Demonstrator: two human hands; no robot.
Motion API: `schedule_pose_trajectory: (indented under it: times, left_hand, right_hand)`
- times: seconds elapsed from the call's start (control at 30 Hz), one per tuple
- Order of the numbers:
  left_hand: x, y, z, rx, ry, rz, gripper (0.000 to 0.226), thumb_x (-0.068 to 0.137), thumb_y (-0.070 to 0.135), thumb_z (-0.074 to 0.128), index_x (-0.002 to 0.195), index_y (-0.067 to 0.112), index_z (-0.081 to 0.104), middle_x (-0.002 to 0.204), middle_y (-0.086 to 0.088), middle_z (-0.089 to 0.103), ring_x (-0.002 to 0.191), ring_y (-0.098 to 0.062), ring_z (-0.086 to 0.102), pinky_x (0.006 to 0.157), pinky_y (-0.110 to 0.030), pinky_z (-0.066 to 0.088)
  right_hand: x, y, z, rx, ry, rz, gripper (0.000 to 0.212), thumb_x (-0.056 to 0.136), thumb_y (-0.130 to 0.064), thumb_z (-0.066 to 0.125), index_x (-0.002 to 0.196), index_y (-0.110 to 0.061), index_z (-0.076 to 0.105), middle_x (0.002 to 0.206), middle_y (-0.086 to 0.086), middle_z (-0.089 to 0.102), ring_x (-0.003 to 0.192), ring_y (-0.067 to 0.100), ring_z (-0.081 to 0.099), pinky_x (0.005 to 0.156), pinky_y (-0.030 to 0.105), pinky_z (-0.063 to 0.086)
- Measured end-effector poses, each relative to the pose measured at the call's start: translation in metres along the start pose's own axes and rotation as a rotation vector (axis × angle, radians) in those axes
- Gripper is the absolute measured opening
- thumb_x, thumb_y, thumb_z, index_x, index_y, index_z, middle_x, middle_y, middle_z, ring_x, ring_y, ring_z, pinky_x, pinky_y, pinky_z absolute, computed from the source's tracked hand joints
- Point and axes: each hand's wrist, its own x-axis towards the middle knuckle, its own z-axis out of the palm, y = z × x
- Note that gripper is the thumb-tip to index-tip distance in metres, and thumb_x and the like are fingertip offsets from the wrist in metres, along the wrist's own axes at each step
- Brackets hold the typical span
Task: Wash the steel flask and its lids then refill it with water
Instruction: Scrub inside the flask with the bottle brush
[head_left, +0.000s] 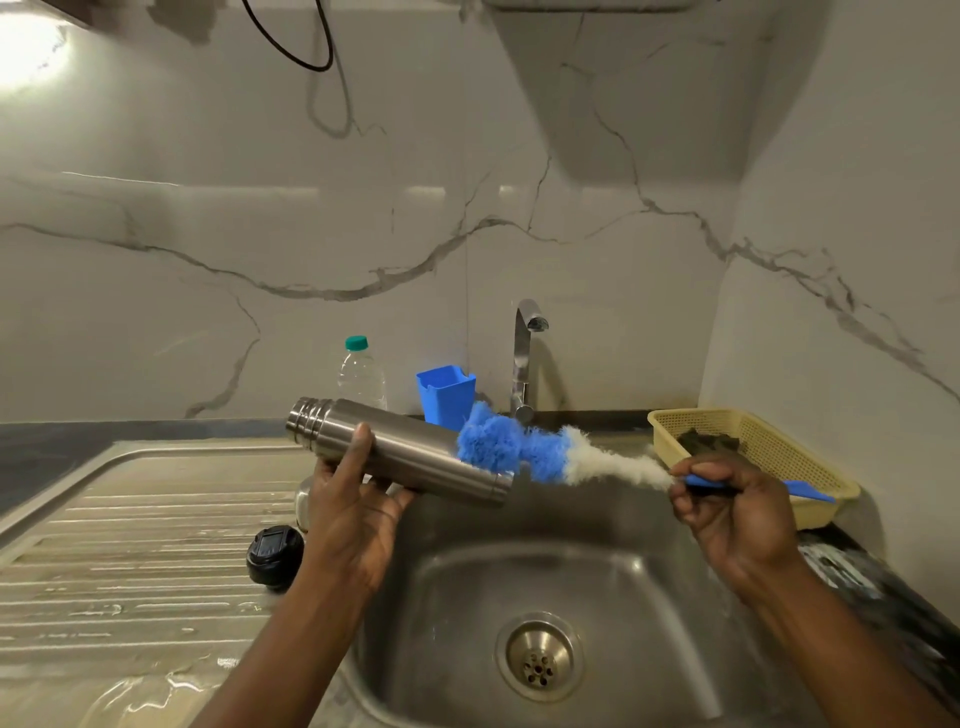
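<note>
Bench (130, 545): ribbed steel drainer left of the bowl, with water streaks and puddles. Anything set down here may skid.
Lid (274, 555): black, on the bench at the bowl's edge, just below the left hand. Looks like light, hard plastic. Best taken by the rim.
Left hand (353, 514): fingers clamped on the flask at mid-body, thumb over the top, the rest curled underneath.
Flask (400, 449): held in the air over the bowl's left rim, nearly level, ringed end up-left, plain end down-right. Stiff brushed steel, probably wet and slick. It seems light if empty, but will be heavy once filled. A full wrap round the middle suits it, and a fingertip pinch would likely slip. A drop would probably dent it rather than break it.
Bottle (362, 374): clear plastic with a green cap, standing at the wall behind the flask.
Cup (447, 395): blue plastic, beside the bottle.
Brush (524, 449): soft blue and white head lying against the outside of the flask's lower end. The bristles give under pressure and the thin handle looks flexible.
Tap (524, 358): behind the brush. No water seen running.
Sink (571, 571): steel bowl below both hands, drain open.
Right hand (737, 509): fingers curled tight round the brush's blue handle.
Basket (779, 457): yellow mesh at far right with something dark inside. Cannot tell what it is.
</note>
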Motion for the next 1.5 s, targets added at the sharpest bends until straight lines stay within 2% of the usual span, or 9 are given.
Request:
schedule_pose_trajectory:
  times: [0.1,0.23,0.3,0.47,0.63,0.87,1.17,1.4,1.5]
  left_hand:
    - [0.004,0.005,-0.003,-0.023,0.008,0.017,0.064,0.093,0.024,0.07,0.152,0.015,0.049,0.147,-0.018,0.061,0.128,-0.037,0.065,0.098,-0.065,0.054]
    - [0.002,0.0,-0.003,-0.031,-0.005,-0.014,0.056,0.099,0.021,0.065,0.152,0.014,0.049,0.143,-0.018,0.063,0.128,-0.036,0.066,0.096,-0.06,0.057]
    - [0.001,-0.002,-0.002,-0.024,0.01,-0.013,0.056,0.099,0.02,0.064,0.152,0.015,0.048,0.142,-0.017,0.064,0.127,-0.036,0.066,0.095,-0.059,0.058]
    - [0.004,0.008,-0.006,-0.063,0.018,0.005,0.095,0.072,0.03,0.094,0.152,0.012,0.047,0.144,-0.02,0.063,0.13,-0.041,0.064,0.085,-0.058,0.063]
    - [0.008,0.007,-0.008,-0.045,0.011,0.023,0.067,0.091,0.025,0.072,0.152,0.016,0.046,0.145,-0.019,0.062,0.128,-0.038,0.066,0.089,-0.06,0.061]
    - [0.01,0.006,-0.01,-0.059,0.034,-0.013,0.063,0.093,0.03,0.071,0.15,0.012,0.05,0.146,-0.019,0.062,0.13,-0.037,0.064,0.103,-0.063,0.053]
    - [0.004,0.003,-0.001,-0.046,0.014,-0.022,0.065,0.095,0.03,0.071,0.151,0.007,0.049,0.143,-0.02,0.064,0.128,-0.034,0.066,0.095,-0.055,0.059]
    - [-0.004,-0.004,0.005,-0.02,-0.001,-0.053,0.061,0.098,0.026,0.065,0.155,0.014,0.045,0.146,-0.019,0.061,0.126,-0.034,0.067,0.077,-0.054,0.065]
    - [-0.003,0.0,0.005,-0.022,-0.02,-0.055,0.059,0.099,0.026,0.064,0.154,0.016,0.047,0.147,-0.018,0.061,0.127,-0.033,0.066,0.076,-0.052,0.065]
  right_hand:
    - [0.002,-0.011,-0.008,0.081,0.091,-0.026,0.032,0.069,-0.002,0.047,0.046,-0.01,0.068,0.058,0.008,0.065,0.046,0.019,0.058,0.043,0.021,0.045]
    - [0.0,0.006,-0.001,0.011,0.025,0.042,0.046,0.084,0.003,0.042,0.052,-0.007,0.072,0.057,0.008,0.064,0.047,0.017,0.059,0.043,0.021,0.046]
    - [-0.002,0.006,0.005,0.005,-0.003,0.062,0.038,0.076,0.0,0.045,0.05,-0.008,0.071,0.057,0.009,0.065,0.047,0.018,0.058,0.043,0.022,0.045]
    - [0.0,-0.005,-0.009,-0.089,0.049,-0.02,0.027,0.065,-0.004,0.047,0.045,-0.007,0.065,0.052,0.013,0.061,0.042,0.021,0.052,0.039,0.023,0.04]
    - [0.0,-0.003,-0.006,-0.113,0.023,-0.051,0.047,0.079,0.007,0.039,0.045,-0.007,0.067,0.051,0.011,0.062,0.041,0.019,0.054,0.041,0.024,0.043]
    - [0.003,-0.017,-0.012,0.138,0.095,-0.052,0.014,0.054,-0.007,0.058,0.043,-0.013,0.064,0.056,0.006,0.065,0.046,0.018,0.058,0.045,0.02,0.048]
    - [0.006,-0.008,-0.012,0.053,0.083,0.015,0.047,0.087,0.002,0.041,0.051,-0.007,0.071,0.057,0.009,0.063,0.047,0.018,0.058,0.041,0.02,0.045]
    - [0.004,0.0,-0.005,-0.007,0.012,0.065,0.044,0.088,0.001,0.043,0.055,-0.006,0.073,0.058,0.011,0.062,0.049,0.017,0.057,0.042,0.021,0.045]
    - [0.004,-0.009,-0.01,0.04,0.076,0.052,0.028,0.075,-0.005,0.051,0.055,-0.006,0.071,0.058,0.011,0.061,0.048,0.018,0.056,0.041,0.02,0.044]
